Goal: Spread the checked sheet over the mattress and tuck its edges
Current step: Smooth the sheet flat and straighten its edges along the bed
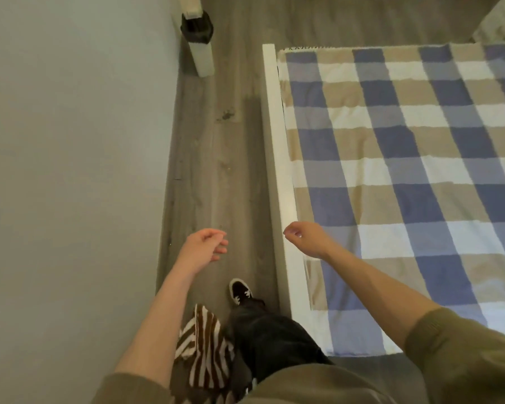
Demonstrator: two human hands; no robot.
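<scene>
Checks of blue, beige and white cover the checked sheet (405,170), which lies spread flat inside the white bed frame (274,141), to the right of both hands. The right hand (306,237) hangs over the frame's side rail, just at the sheet's left edge, with its fingers loosely curled and holding nothing. The left hand (204,246) is well apart from the sheet, over the wooden floor (216,170), its fingers likewise slack and empty.
</scene>
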